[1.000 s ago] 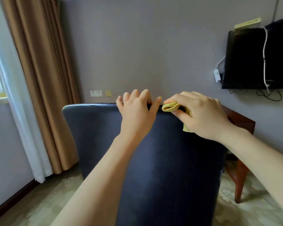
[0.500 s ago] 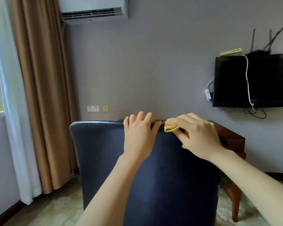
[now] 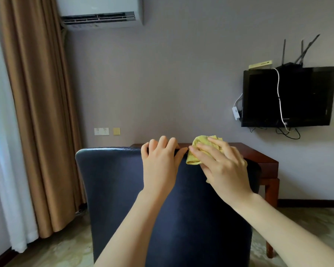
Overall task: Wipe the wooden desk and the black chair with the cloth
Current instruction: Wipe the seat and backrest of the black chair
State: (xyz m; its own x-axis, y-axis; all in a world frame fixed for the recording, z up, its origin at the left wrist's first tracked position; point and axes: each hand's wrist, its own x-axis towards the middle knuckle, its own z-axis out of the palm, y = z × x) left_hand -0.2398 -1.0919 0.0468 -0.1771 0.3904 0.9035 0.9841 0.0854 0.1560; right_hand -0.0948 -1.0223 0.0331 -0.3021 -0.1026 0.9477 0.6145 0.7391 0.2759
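The black chair (image 3: 114, 189) stands with its back toward me and fills the lower middle of the view. My left hand (image 3: 160, 166) grips the top edge of the chair back, fingers curled over it and thumb on the near side. Just to its right, my right hand (image 3: 224, 170) lies with straight fingers over the yellow cloth (image 3: 200, 140) and presses it onto the same top edge. The cloth bunches above the edge and hangs a little down the near side. Behind the chair stands the wooden desk (image 3: 258, 157), mostly hidden.
A dark TV (image 3: 289, 97) with cables hangs on the wall above the desk at the right. Brown curtains (image 3: 41, 112) and a white sheer curtain (image 3: 2, 151) hang at the left. An air conditioner (image 3: 100, 14) is mounted high. The floor is pale and patterned.
My right hand has gone from pinching the cloth to lying flat over it on the chair's top edge. My left hand keeps its grip. The view has tilted upward.
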